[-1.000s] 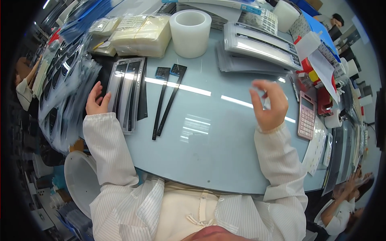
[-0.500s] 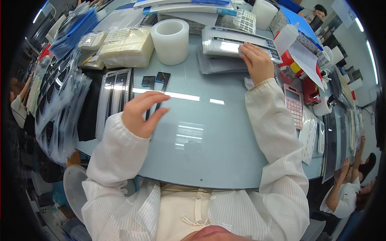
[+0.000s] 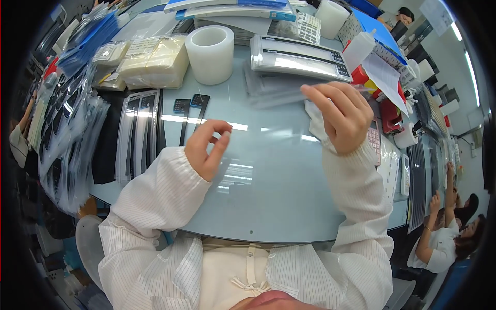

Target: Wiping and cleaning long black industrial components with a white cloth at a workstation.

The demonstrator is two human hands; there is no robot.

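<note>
My right hand [image 3: 342, 114] is raised over the right side of the table, thumb and fingers pinched on what looks like a clear plastic sleeve, blurred and hard to see. Just beyond it lies a stack of clear sleeves [image 3: 271, 85], topped by packed black-edged strips [image 3: 302, 56]. My left hand [image 3: 209, 147] hovers over the table's middle left, fingers curled with a gap to the thumb and nothing visible between. Close beyond that hand lie two narrow black strips [image 3: 182, 107] with blue-marked ends. Left of them is a row of black-edged strips in clear sleeves [image 3: 135, 132].
A white film roll [image 3: 209, 59] and wrapped cream bundles [image 3: 155, 62] stand at the back. Sleeved black sheets [image 3: 70, 134] crowd the left edge. At right are a pink calculator [image 3: 373, 137], a white bottle [image 3: 359, 50] and a red tape dispenser [image 3: 390, 113]. Co-workers sit farther off.
My right hand has left the top of the packed strips and come nearer and down, with the clear sleeve. My left hand has moved rightward, its fingers closer together.
</note>
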